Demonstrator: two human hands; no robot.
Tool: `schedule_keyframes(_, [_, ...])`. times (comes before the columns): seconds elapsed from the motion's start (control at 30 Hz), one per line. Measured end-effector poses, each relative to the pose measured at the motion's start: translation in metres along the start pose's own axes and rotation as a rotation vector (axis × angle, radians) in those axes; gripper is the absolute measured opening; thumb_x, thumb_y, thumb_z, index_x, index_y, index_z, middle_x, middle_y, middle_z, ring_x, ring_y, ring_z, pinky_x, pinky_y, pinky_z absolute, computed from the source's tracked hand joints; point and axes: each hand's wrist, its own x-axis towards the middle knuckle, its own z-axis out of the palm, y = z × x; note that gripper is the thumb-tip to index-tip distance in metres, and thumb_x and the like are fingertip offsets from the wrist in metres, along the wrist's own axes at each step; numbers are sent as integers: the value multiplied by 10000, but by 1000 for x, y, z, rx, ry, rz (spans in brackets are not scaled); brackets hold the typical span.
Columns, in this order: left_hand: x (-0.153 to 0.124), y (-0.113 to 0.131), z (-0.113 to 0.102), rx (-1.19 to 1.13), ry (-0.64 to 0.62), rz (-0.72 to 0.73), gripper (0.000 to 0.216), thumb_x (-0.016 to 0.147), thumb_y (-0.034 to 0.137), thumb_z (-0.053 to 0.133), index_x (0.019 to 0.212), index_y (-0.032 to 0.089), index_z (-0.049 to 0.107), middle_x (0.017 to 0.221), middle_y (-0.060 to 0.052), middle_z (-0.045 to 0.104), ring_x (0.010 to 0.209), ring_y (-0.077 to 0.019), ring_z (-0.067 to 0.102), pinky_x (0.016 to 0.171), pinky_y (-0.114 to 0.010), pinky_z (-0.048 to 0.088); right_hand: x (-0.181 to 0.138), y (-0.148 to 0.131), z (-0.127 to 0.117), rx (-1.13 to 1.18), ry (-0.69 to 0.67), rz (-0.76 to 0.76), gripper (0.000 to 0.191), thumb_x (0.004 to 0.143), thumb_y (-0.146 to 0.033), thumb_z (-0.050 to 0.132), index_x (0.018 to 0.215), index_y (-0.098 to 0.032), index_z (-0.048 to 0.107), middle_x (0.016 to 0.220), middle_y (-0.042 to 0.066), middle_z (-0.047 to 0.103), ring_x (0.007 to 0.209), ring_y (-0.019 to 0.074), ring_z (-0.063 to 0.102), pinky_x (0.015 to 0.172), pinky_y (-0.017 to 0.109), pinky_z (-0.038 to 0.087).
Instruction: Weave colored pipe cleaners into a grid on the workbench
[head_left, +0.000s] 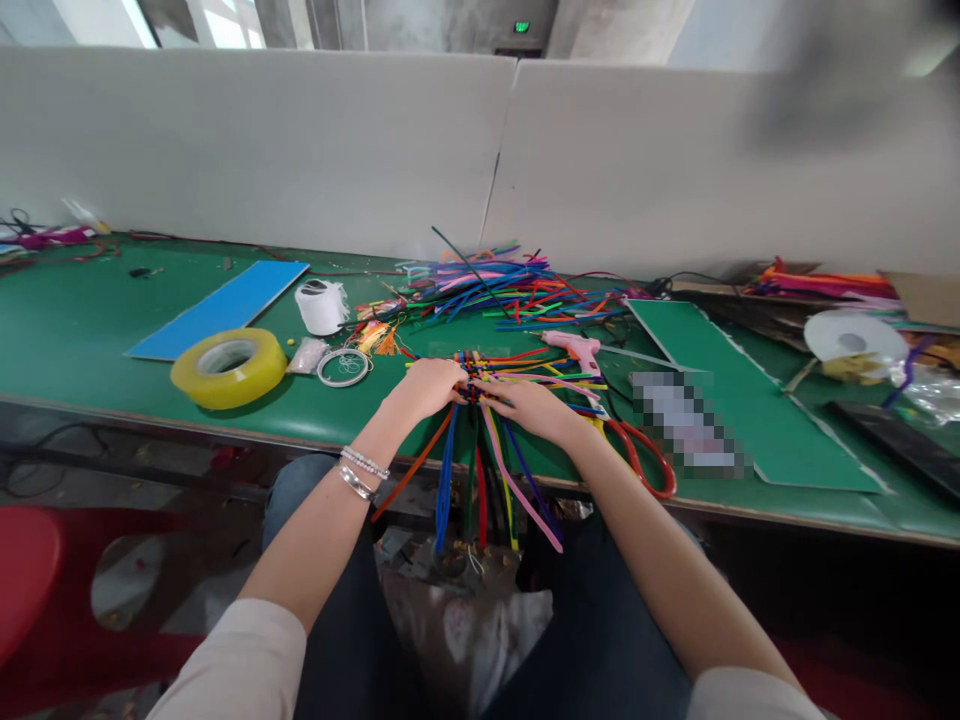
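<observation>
A small woven patch of coloured pipe cleaners [471, 366] lies near the front edge of the table, its loose ends fanning out to the right and hanging over the edge in orange, blue, green, red, yellow, pink and purple. From the left, my left hand [435, 386] closes its fingers on the side of the weave. My right hand [534, 408] reaches in from the other side, fingertips gripping the weave among the strands. The fingertips of both hands nearly meet, and they partly cover the patch.
Behind lies a heap of loose pipe cleaners [495, 285]. A pink glue gun [576, 350] and red-handled scissors [649, 460] are to the right, beside a green board [742, 400]. Leftward are yellow tape [229, 370], a white thread spool [321, 306], a white ring [343, 368] and a blue board [217, 308].
</observation>
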Motion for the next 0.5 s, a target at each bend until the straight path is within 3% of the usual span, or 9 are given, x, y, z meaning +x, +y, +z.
schedule_keyframes(0.5, [-4, 15, -2, 72, 17, -22, 124, 831, 224, 551, 880, 150, 637, 933, -119, 680, 927, -246, 633, 764, -329, 461, 2, 5, -4, 140, -23, -48, 481, 869, -405, 459, 1322, -243, 449, 1296, 49, 528, 1181, 259, 493, 1009, 424, 363])
